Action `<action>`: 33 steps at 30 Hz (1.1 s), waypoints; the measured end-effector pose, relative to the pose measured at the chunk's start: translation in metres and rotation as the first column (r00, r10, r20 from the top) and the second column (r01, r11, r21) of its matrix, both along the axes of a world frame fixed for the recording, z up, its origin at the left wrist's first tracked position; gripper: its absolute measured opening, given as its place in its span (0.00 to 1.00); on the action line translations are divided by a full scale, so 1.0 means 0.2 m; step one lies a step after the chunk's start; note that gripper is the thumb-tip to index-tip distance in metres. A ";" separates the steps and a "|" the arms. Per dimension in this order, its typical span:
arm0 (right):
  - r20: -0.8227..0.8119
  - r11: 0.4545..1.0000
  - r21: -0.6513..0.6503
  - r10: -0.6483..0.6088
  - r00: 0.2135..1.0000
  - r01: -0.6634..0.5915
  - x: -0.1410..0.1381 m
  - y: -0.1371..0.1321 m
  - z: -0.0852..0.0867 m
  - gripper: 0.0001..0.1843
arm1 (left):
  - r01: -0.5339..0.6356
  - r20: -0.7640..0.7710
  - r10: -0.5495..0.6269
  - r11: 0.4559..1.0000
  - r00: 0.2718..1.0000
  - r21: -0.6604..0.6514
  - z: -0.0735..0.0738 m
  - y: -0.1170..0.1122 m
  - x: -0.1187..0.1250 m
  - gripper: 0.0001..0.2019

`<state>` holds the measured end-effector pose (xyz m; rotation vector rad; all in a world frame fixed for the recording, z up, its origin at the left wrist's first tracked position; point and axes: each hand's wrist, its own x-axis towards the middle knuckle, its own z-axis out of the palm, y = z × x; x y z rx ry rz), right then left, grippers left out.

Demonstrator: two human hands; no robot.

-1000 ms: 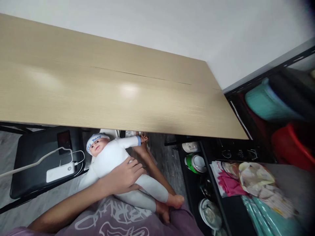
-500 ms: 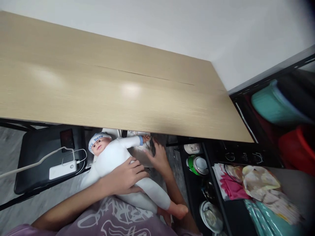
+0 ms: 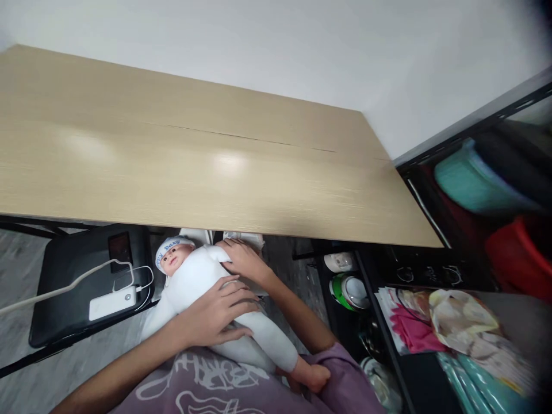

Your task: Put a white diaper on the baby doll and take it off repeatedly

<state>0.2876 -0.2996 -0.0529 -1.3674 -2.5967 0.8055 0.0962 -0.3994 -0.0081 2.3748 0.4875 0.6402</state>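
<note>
White-suited baby doll (image 3: 190, 279) lies across the person's lap, capped head just under the bench (image 3: 215, 172) edge. Left hand (image 3: 215, 316) rests on the doll's belly, fingers (image 3: 235, 287) spread flat, not gripping. Right hand (image 3: 244, 261) lies over the doll's raised arm, fingers curled; can't tell if they're closed round it. Left of the doll: white power bank (image 3: 112, 302) with its cable on a black seat (image 3: 60, 299). Right of the doll: black rack (image 3: 383, 339) holding a white cup (image 3: 340, 261) and a green-rimmed pot (image 3: 348, 290). Further right, a teal tub (image 3: 470, 184) and a red tub (image 3: 517, 253).
</note>
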 end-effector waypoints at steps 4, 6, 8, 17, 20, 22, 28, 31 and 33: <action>-0.002 0.997 0.077 0.032 0.999 -0.032 -0.02 -0.04 0.07 0.15 | -0.525 0.218 0.519 0.850 0.826 -0.036 -0.14 -0.18 -0.28 0.13; -0.017 0.994 0.105 0.036 0.999 -0.034 -0.03 -0.07 0.10 0.15 | -0.786 0.095 0.793 0.609 0.602 -0.108 -0.25 -0.27 -0.46 0.11; -0.033 0.991 0.126 0.051 0.998 -0.046 -0.03 -0.07 0.10 0.17 | -0.882 -0.162 0.875 0.418 0.456 -0.219 -0.36 -0.35 -0.60 0.20; -0.154 0.974 0.218 0.093 0.984 -0.058 0.05 -0.11 0.27 0.22 | -0.772 -0.300 0.754 0.404 0.585 -0.491 -0.46 -0.42 -0.73 0.40; -0.125 0.974 0.224 -0.001 0.992 0.029 0.19 -0.23 0.43 0.26 | -0.692 -0.178 0.717 0.528 0.674 -0.492 -0.29 -0.37 -0.72 0.43; -0.105 0.969 0.222 -0.088 0.991 0.110 0.29 -0.28 0.53 0.27 | -0.682 -0.179 0.681 0.602 0.710 -0.414 -0.12 -0.28 -0.70 0.35; -0.148 0.903 0.250 -0.321 0.935 0.349 0.52 -0.21 0.60 0.38 | -0.624 -0.332 0.547 0.757 0.768 -0.196 0.30 0.26 -0.53 0.19; -0.180 0.844 0.283 -0.419 0.890 0.455 0.58 -0.11 0.54 0.36 | -0.568 -0.351 0.492 0.807 0.797 -0.158 0.36 0.55 -0.45 0.21; -0.234 0.794 0.292 -0.482 0.845 0.533 0.60 -0.05 0.48 0.30 | -0.548 -0.359 0.481 0.829 0.800 -0.112 0.37 0.70 -0.42 0.24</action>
